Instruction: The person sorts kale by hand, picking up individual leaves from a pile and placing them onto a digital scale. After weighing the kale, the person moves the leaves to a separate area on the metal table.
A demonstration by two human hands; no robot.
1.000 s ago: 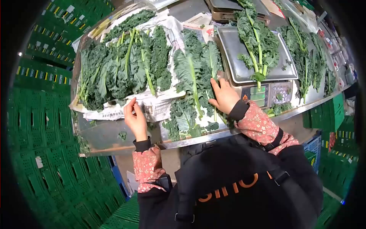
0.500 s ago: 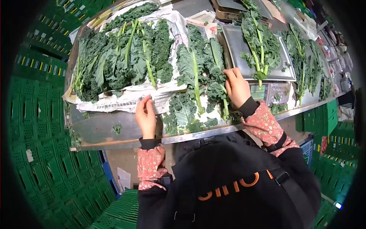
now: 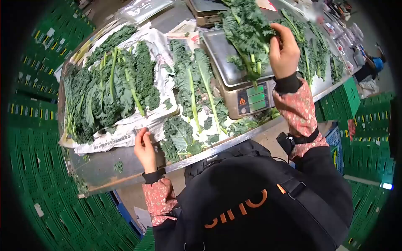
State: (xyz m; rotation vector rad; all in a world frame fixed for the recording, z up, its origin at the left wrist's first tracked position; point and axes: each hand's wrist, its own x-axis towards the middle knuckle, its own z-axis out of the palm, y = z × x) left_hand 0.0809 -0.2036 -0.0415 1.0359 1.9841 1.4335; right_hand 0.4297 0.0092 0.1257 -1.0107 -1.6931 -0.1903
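Note:
My right hand (image 3: pixel 285 52) is at the right edge of the kale bunch (image 3: pixel 247 33) on the metal scale pan (image 3: pixel 220 58); its fingers are bent around leaf edges, with the fingertips partly among the leaves. The scale's green display (image 3: pixel 256 99) is lit below the pan. My left hand (image 3: pixel 144 150) hovers near the table's front edge, fingers loosely curled and apart, holding nothing. Between the hands, loose kale leaves (image 3: pixel 190 96) lie stem-down on the table. On the left, a wide row of kale (image 3: pixel 109 92) rests on newspaper (image 3: pixel 121 134).
More kale (image 3: pixel 310 54) lies right of the scale. A second scale (image 3: pixel 207 16) and clear plastic bags (image 3: pixel 146 8) are at the back. Green crates (image 3: pixel 33 154) are stacked at the left and right. A person in a blue cap (image 3: pixel 378 63) is at the far right.
My right hand has moved from the loose leaves up to the kale on the scale, taking a leaf there. My left hand stays near the front edge. The view has shifted.

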